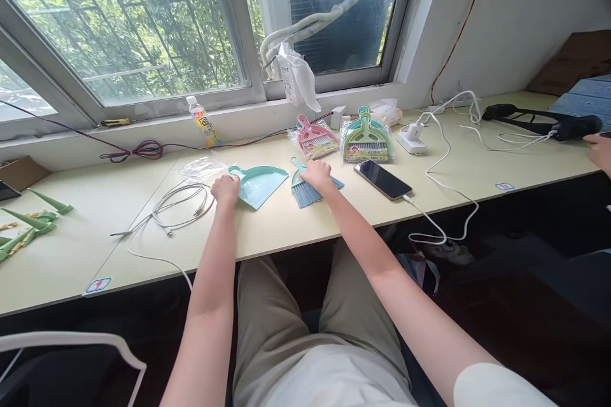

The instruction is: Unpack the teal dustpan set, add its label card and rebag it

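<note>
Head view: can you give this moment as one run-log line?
left hand: at dustpan | right hand: on brush | phone: on table, cable attached

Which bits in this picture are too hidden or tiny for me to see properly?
In the head view:
Part of the blue brush: hidden by the right hand.
Left edge of the blue dustpan: partly covered by the left hand.
Another person's hand: cut off by the right edge.
Small print on the green set's label: too small to read.

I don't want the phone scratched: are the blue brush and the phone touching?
Apart. The head view shows a strip of tabletop between the blue brush and the phone.
</note>
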Available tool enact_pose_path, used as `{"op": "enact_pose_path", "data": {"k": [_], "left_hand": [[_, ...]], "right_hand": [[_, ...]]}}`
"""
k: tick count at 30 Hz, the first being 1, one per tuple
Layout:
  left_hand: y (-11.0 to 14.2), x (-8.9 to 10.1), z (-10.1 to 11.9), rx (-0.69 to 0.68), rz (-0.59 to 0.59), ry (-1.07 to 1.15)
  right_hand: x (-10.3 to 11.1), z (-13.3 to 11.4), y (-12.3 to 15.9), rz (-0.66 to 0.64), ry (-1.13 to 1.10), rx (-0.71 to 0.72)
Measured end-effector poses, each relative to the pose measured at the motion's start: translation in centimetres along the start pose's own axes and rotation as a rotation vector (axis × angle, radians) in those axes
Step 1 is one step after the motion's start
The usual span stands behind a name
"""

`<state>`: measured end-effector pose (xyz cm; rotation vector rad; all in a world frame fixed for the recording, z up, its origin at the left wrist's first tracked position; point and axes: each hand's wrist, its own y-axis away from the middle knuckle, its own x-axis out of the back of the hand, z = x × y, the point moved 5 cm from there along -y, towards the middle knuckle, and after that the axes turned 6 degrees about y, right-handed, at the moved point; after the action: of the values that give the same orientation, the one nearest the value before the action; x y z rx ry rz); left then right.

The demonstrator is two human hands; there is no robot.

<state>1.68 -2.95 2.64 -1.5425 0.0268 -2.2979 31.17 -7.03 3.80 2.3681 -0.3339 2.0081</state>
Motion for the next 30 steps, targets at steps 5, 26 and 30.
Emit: {"op": "enact_pose_path", "data": {"k": [5,26,30], "left_hand": [[2.7,-1.3,4.2,-0.484,-0.218,0.012],[5.9,-3.2,8.6,-0.913,0.003,-0.078],[5.4,-3.4,8.8,-0.976,0.011,-0.173]], "right_hand": [[0.5,-0.8,0.1,0.077,-0.096,0.040],[-1.4,-2.7,0.5,0.075,-0.146,0.281],[-1.9,-4.0,1.1,0.119,-0.161,0.383]]}}
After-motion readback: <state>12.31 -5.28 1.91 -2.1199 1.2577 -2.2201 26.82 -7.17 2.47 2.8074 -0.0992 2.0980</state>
